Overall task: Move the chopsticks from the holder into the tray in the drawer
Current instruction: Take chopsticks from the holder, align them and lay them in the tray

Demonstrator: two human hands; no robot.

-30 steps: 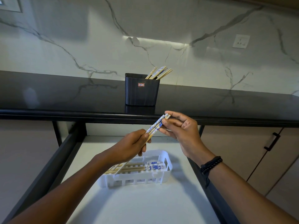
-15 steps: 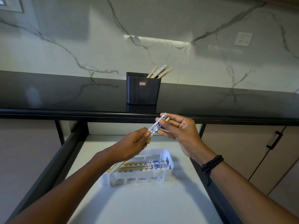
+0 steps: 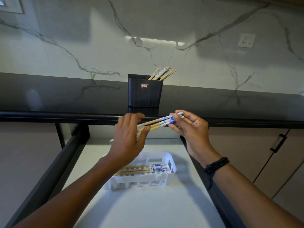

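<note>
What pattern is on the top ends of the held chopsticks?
Blue-and-white print on the held wooden chopsticks, plain pale wood elsewhere; head view shows it.

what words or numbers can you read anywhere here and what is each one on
"6" (uncertain): on the small red-edged sticker on the black holder; the rest of it is too blurred to read.
Blue marks on the chopsticks: too small to tell if they are text.
</note>
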